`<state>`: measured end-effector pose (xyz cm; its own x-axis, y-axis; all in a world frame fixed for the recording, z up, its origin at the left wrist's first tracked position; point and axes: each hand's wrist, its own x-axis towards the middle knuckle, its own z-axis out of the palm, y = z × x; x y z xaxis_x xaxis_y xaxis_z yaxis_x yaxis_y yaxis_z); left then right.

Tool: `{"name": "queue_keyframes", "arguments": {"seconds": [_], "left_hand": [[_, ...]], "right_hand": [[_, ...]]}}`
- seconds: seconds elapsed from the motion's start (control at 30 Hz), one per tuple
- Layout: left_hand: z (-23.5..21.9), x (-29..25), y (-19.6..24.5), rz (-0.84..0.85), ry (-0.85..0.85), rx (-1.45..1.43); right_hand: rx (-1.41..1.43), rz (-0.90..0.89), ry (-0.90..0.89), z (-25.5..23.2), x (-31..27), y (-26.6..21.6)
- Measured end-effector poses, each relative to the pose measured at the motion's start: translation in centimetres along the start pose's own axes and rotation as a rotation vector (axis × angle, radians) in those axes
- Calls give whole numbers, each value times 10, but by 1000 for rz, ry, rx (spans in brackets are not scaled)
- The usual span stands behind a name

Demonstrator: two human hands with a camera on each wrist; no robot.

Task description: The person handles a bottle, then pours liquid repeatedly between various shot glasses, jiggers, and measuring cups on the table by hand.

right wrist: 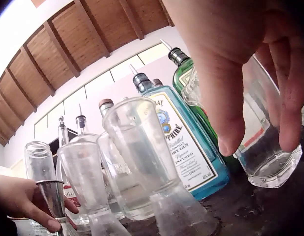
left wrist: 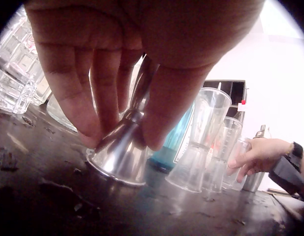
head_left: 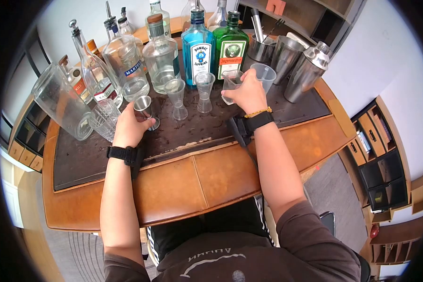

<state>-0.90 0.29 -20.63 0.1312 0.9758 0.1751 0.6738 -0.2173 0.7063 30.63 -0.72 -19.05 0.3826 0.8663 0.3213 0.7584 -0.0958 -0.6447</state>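
My left hand (head_left: 129, 127) pinches a steel double-ended jigger (left wrist: 123, 150) at its waist, thumb on one side and fingers on the other; the jigger stands upright on the dark table top. My right hand (head_left: 250, 94) grips a clear glass (right wrist: 270, 164) between thumb and fingers, its base at the table. Between the hands stand two clear plastic jiggers, one (head_left: 176, 96) nearer the left and the other (head_left: 204, 91) nearer the right. Another clear cup (head_left: 264, 75) is just right of my right hand, partly hidden by it.
Behind are a blue bottle (head_left: 198, 51), a green bottle (head_left: 232, 47) and several clear bottles. At the left are a tall glass vessel (head_left: 61, 101) and a cut-glass tumbler (head_left: 104, 117). Steel shakers (head_left: 307, 73) stand at the right. The leather table edge (head_left: 192, 188) runs along the front.
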Motion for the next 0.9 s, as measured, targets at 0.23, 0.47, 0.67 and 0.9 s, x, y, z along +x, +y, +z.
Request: {"name": "queue_keyframes", "arguments": {"seconds": [0.23,0.47,0.67,0.9], "left_hand": [[-2,-4,8,-5,24,-9],[-1,-2,7,-2,30,38],[0,0,1,10,24,20],[-1,0,3,-1,24,31]], "right_hand": [[-195,-30,77,-1,-6,-3],[-247,-31,31,-13,-7,-4],[-12,25,74,-37,5,10],[56,106,459,-48,23,39]]}}
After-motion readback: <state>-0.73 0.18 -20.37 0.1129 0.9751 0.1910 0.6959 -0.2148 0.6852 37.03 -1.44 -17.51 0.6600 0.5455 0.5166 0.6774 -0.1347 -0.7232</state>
